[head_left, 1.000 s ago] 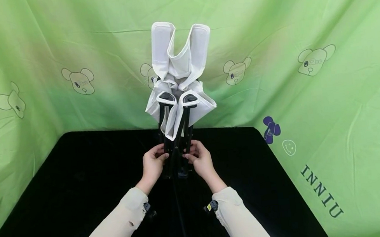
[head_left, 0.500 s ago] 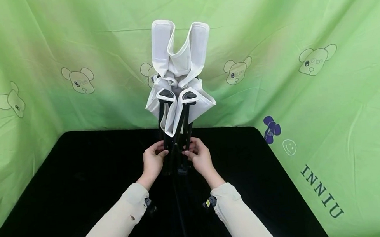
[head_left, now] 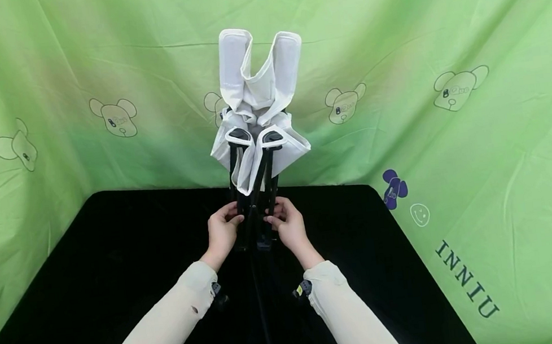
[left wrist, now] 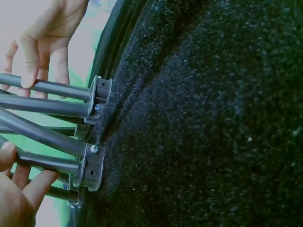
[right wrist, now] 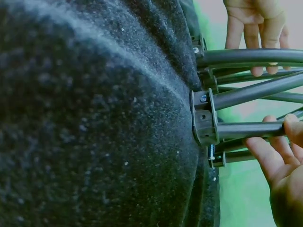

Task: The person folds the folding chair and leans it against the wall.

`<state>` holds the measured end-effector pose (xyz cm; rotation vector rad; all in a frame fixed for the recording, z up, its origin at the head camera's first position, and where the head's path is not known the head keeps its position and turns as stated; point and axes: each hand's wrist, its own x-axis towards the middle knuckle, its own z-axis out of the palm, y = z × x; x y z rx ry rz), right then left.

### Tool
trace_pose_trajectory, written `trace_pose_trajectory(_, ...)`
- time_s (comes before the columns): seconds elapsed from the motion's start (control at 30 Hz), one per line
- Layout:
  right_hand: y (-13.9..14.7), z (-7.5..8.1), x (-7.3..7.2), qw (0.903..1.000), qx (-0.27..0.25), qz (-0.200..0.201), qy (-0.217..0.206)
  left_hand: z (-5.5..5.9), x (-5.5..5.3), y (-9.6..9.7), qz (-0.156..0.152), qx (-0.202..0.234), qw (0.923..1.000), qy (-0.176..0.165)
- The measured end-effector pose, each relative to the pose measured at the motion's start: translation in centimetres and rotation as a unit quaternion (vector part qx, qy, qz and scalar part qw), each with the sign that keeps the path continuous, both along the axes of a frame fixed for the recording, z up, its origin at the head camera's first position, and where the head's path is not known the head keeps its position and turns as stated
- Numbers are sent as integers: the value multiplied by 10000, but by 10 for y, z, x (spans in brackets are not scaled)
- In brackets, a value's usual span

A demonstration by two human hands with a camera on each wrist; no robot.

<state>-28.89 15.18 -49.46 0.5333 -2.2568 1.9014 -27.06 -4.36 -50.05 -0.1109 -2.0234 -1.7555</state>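
Observation:
A folded camp chair (head_left: 262,91) with white fabric and dark tube legs stands upright in the middle of the black table. My left hand (head_left: 222,234) grips a leg tube on the left side, thumb in front. On the right side, my right hand (head_left: 290,228) pinches another tube. Close up in the left wrist view, the tubes (left wrist: 52,106) cross and end in bolted brackets (left wrist: 94,168) right at the black cloth. In the right wrist view, thumb and fingers of the right hand (right wrist: 284,175) are around a lower tube (right wrist: 251,129).
Black cloth covers the table (head_left: 132,302). Right behind its far edge hangs a green curtain (head_left: 149,44) with printed bear heads, which also runs along both sides. A seam or fold line runs down the cloth toward me.
The chair and both hands have shifted slightly up in the head view, away from me, and a touch to the left. Both hands stay on the tubes; the chair stays folded.

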Motion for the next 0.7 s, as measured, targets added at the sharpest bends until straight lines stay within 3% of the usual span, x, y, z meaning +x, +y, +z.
trace_pose_trajectory(0.7, -5, -2, -14, 9992, 19, -293, 271, 2, -13, -1, -29, 9, 10000, -69)
